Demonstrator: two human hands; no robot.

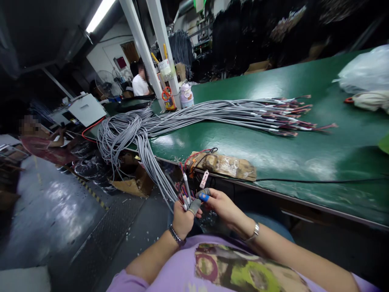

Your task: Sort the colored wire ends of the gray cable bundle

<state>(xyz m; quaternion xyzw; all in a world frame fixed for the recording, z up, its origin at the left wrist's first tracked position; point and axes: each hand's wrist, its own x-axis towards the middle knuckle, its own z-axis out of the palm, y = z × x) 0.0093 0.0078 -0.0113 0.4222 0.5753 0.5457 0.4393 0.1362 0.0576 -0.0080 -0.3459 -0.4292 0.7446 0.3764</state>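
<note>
My left hand point(184, 219), with a grey cover on a finger, is wrapped round a bundle of grey cables point(154, 166) near its ends. Thin coloured wires point(181, 190) and white sleeves stick up out of that grip, and one cable end stands upright above the rest. Just to the right, my right hand point(217, 202) is closed in a pinch close to the wire ends. It wears grey finger covers and a band of blue tape. Whatever lies between its fingertips is too small to make out. The cables run from my left hand up to a coiled heap point(121, 134) at the table's edge.
More grey cables point(212, 109) lie along the green table point(334, 158), their stripped ends pointing right. A taped wooden block point(225, 165) sits at the front edge. A purple bottle point(186, 97) stands by the posts, a plastic bag point(366, 69) at right. Two people sit further off.
</note>
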